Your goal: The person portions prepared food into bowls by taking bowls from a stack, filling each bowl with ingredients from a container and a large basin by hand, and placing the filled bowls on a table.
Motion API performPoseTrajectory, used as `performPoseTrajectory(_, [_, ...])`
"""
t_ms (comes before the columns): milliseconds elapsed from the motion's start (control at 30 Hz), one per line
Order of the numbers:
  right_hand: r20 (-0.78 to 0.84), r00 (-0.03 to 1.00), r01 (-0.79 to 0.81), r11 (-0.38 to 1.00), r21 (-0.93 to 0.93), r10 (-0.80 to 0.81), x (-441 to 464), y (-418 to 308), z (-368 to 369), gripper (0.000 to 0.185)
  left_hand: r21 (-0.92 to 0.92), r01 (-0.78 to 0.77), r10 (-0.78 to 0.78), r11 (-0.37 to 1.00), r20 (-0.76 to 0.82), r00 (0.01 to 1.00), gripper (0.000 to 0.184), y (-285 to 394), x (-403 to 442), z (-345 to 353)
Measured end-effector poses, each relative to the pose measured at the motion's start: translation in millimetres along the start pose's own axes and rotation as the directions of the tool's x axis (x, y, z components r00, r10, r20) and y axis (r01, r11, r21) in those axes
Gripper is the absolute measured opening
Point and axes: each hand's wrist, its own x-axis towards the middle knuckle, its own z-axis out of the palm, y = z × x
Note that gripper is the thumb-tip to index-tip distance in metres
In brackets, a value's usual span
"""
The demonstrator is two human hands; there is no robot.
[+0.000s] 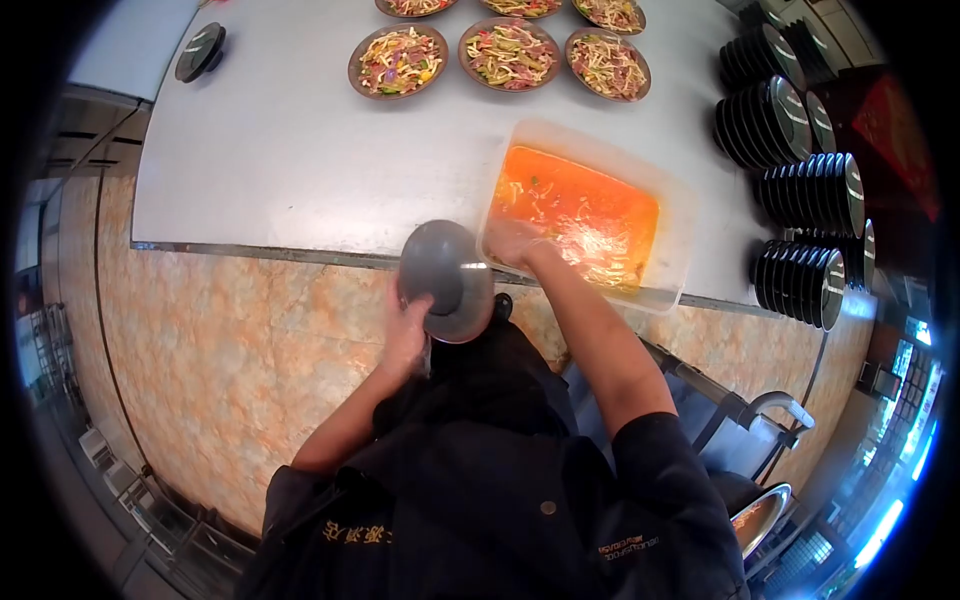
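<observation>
My left hand (405,325) grips a dark empty bowl (432,262) by its side, with the thumb over the rim, beside the table's front edge. My right hand (512,243) dips into the left front corner of a translucent plastic tub (675,215). Orange-red liquid (585,200) with pale strips of food fills the lower part of the tub. The fingers of my right hand are blurred and partly hidden, so what they hold cannot be made out. The bowl is just left of the tub.
Plates of mixed food (398,62) stand at the table's (270,150) far side. A small stack of dark dishes (201,52) lies at the far left. Several stacks of black bowls (762,122) line the right side. A metal cart handle (780,405) and a pot (762,520) are at lower right.
</observation>
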Motion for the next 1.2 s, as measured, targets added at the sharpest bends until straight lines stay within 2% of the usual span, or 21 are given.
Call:
performPoseTrajectory(33, [0.044,0.997,-0.058,0.998,-0.003,0.058,2.0,-0.8,1.7,0.036,-0.278,0.19,-0.204,0.941,-0.02,0.979,0.072,-10.9,-4.6,1.9])
performPoseTrajectory(67, [0.046,0.998,-0.053,0.999,-0.012,0.054,3.1,1.2,5.6,0.036,-0.536,0.342,-0.393,0.772,0.021,0.919,0.062,-21.3,-7.5,3.4])
performPoseTrajectory(133, [-0.064,0.965,0.239,0.956,-0.173,-0.253,11.0,19.0,20.0,0.036,-0.534,0.344,-0.366,0.772,0.07,0.928,0.056,-63.9,-11.2,-8.0])
performPoseTrajectory(167, [-0.062,0.966,0.237,0.954,-0.182,-0.252,9.3,21.8,19.6,0.036,-0.524,0.355,-0.341,0.774,0.126,0.931,0.051,-75.8,-14.0,-12.0])
performPoseTrajectory(200, [-0.079,0.978,0.198,0.977,0.076,-0.192,5.9,23.0,19.6,0.036,-0.533,0.353,-0.341,0.769,0.126,0.932,0.051,-72.1,-19.5,-12.2])
performPoseTrajectory(233, [-0.08,0.988,0.148,0.933,0.329,-0.129,2.2,24.2,19.2,0.036,-0.556,0.45,-0.419,0.699,0.192,0.888,0.05,-67.8,-25.8,-12.8])
performPoseTrajectory(267, [-0.078,0.988,0.149,0.936,0.318,-0.131,-1.0,26.4,16.4,0.036,-0.571,0.537,-0.484,0.621,0.259,0.836,0.049,-63.4,-28.8,-12.5])
performPoseTrajectory(333, [-0.073,0.985,0.172,0.894,0.413,-0.156,-21.5,14.9,2.9,0.035,-0.511,0.533,-0.474,0.675,0.254,0.843,0.052,-58.9,-34.7,-8.9])
performPoseTrajectory(367, [-0.069,0.985,0.171,0.897,0.407,-0.157,-34.8,6.5,-3.6,0.035,-0.44,0.531,-0.468,0.725,0.251,0.847,0.054,-57.6,-37.5,-6.3])
performPoseTrajectory(467, [-0.178,0.977,0.181,0.904,0.388,-0.119,-91.0,-33.6,-27.3,0.033,-0.482,0.456,-0.378,0.748,0.254,0.89,0.056,-69.2,-39.8,2.5])
performPoseTrajectory(533, [-0.392,0.918,0.131,0.978,0.164,-0.058,-112.7,-56.7,-20.9,0.031,-0.517,0.452,-0.371,0.727,0.258,0.892,0.057,-81.3,-41.7,5.5])
performPoseTrajectory(567, [-0.39,0.919,0.126,0.979,0.163,-0.053,-116.1,-60.9,-5.2,0.031,-0.546,0.448,-0.365,0.708,0.26,0.894,0.058,-87.6,-42.0,6.0])
performPoseTrajectory(633, [-0.567,0.772,0.37,0.929,0.033,-0.287,-120.9,-66.0,27.2,0.029,-0.577,0.469,-0.365,0.669,0.295,0.883,0.058,-94.9,-40.6,4.6])
performPoseTrajectory(700, [-0.549,0.779,0.38,0.924,0.03,-0.303,-125.9,-67.1,36.3,0.029,-0.604,0.486,-0.359,0.632,0.328,0.874,0.059,-94.0,-34.8,6.8])
performPoseTrajectory(767, [-0.53,0.785,0.395,0.918,0.027,-0.321,-126.9,-62.5,31.3,0.029,-0.574,0.405,-0.32,0.712,0.249,0.914,0.06,-86.0,-30.6,9.1])
performPoseTrajectory(833, [-0.649,0.753,0.267,0.953,0.146,-0.111,-118.6,-37.8,3.5,0.026,-0.616,0.402,-0.33,0.677,0.233,0.915,0.057,-111.8,-27.5,1.6])
performPoseTrajectory(900, [-0.631,0.769,-0.012,0.989,0.149,0.104,-93.6,5.0,-20.9,0.028,-0.653,0.403,-0.35,0.641,0.219,0.911,0.054,-121.9,-28.4,-1.0])
performPoseTrajectory(967, [-0.601,0.785,-0.16,0.986,0.037,0.15,-52.4,67.2,-27.1,0.031,-0.675,0.407,-0.362,0.616,0.216,0.907,0.059,-113.4,-27.5,-0.9])
performPoseTrajectory(1000, [-0.597,0.788,-0.16,0.986,0.042,0.153,-46.9,75.4,-27.8,0.031,-0.671,0.411,-0.368,0.617,0.215,0.905,0.059,-108.4,-27.5,-1.2])
performPoseTrajectory(1067, [-0.287,0.908,-0.303,0.952,0.053,0.305,-35.5,87.4,-24.7,0.035,-0.622,0.384,-0.345,0.683,0.189,0.919,0.06,-97.9,-25.7,-0.1])
performPoseTrajectory(1200, [-0.207,0.946,-0.204,0.953,0.224,0.251,2.9,71.8,6.4,0.051,-0.592,0.409,-0.404,0.695,0.151,0.902,0.054,-89.4,-27.8,3.8])
